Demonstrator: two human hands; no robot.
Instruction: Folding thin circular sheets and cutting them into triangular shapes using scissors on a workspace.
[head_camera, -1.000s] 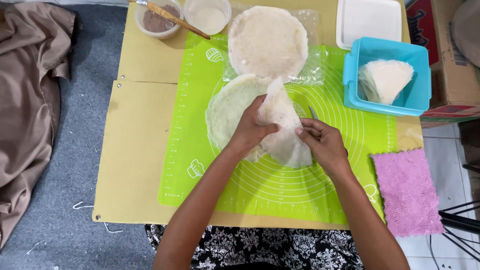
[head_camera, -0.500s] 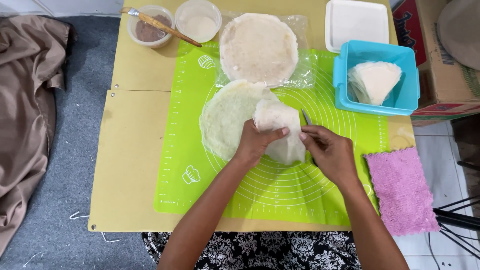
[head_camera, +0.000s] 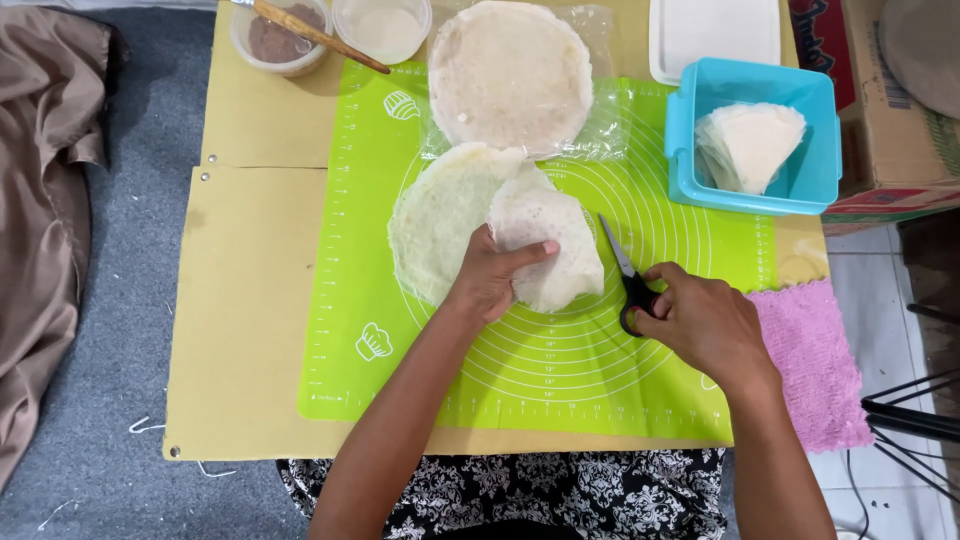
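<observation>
My left hand (head_camera: 495, 280) presses down on a folded, thin white wrapper sheet (head_camera: 555, 245) that lies on the green silicone mat (head_camera: 400, 340). Under and to the left of it a round pale sheet (head_camera: 435, 215) lies flat. My right hand (head_camera: 705, 320) rests on the black handles of a pair of scissors (head_camera: 625, 275) lying on the mat just right of the folded sheet, fingers curled at the handle loops. The blades point up and left toward the sheet.
A stack of round sheets on clear plastic (head_camera: 510, 75) sits at the mat's top. A blue tub (head_camera: 750, 145) holds folded triangular sheets, with its white lid (head_camera: 715, 35) behind. Two small bowls (head_camera: 385, 25) with a wooden stick (head_camera: 320, 35), a pink cloth (head_camera: 815, 365), brown fabric (head_camera: 45, 200).
My right hand has left the folded sheet and moved right onto the scissors. My left hand stays pressing the folded sheet, which now lies flatter on the mat.
</observation>
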